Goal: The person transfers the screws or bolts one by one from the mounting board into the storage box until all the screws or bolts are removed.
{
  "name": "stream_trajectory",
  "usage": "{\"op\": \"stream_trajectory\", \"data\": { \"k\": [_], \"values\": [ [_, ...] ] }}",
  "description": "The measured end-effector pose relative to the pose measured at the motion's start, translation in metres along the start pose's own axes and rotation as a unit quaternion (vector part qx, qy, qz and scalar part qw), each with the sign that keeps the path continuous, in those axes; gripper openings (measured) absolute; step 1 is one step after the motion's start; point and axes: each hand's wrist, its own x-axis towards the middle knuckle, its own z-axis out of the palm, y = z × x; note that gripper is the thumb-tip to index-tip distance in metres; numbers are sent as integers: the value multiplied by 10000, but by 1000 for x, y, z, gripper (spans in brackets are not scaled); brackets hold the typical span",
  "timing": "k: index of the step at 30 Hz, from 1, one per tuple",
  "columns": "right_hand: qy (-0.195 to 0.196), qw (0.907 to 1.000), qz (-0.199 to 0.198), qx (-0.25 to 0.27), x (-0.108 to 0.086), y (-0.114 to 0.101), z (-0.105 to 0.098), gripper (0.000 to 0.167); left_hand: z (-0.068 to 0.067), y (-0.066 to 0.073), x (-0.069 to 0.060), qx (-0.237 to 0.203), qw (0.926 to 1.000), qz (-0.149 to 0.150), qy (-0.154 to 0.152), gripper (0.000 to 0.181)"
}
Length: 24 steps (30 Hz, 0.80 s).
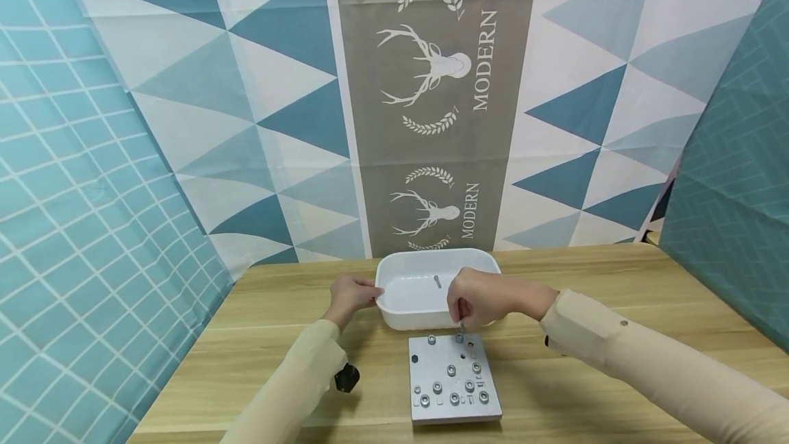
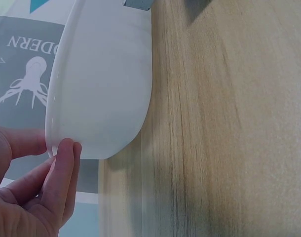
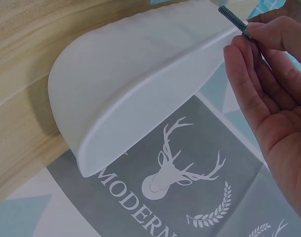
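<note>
My left hand (image 1: 353, 297) pinches the left end of the rim of a white plastic tub (image 2: 98, 84), thumb on one side and fingers on the other. In my right hand (image 1: 481, 295) a threaded metal screw (image 3: 233, 20) is pinched between thumb and fingertips, its threaded end sticking out. That hand is over the far edge of a silver metal plate (image 1: 431, 365), near a socket-head screw seated there. Several socket-head screws (image 1: 452, 370) stand in the plate. Another loose screw (image 1: 437, 281) lies inside the tub.
The plate and tub stand on a wood-grain table (image 1: 271, 334), the tub just behind the plate. A patterned cloth (image 1: 431, 156) hangs behind the table. Teal cloths flank both sides. Dark devices (image 1: 347, 377) are worn near the wrists.
</note>
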Motion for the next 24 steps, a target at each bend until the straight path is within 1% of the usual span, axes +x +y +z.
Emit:
{"op": "stream_trajectory", "data": {
  "k": [8, 13, 16, 19, 20, 23, 24],
  "values": [
    [108, 9999, -100, -88, 1, 7, -6, 13, 0, 1, -2, 6, 10000, -3, -48, 18],
    [100, 9999, 36, -19, 3, 9, -9, 13, 0, 1, -3, 93, 9999, 69, -41, 18],
    [71, 9999, 85, 34, 4, 10, -10, 13, 0, 1, -2, 82, 9999, 42, -41, 19],
    [32, 9999, 128, 36, 4, 12, -11, 12, -1, 0, -1, 42, 9999, 49, -79, 16],
    [17, 9999, 154, 41, 5, 13, -12, 12, -1, -1, 0, 35, 9998, 120, -127, 14],
    [-17, 9998, 217, 27, 7, 15, -14, 11, -1, -1, 0, 63, 9998, 122, -154, 12],
    [-28, 9997, 250, 30, 8, 15, -15, 11, -1, -1, 0, 69, 9998, 81, -142, 12]
  ]
}}
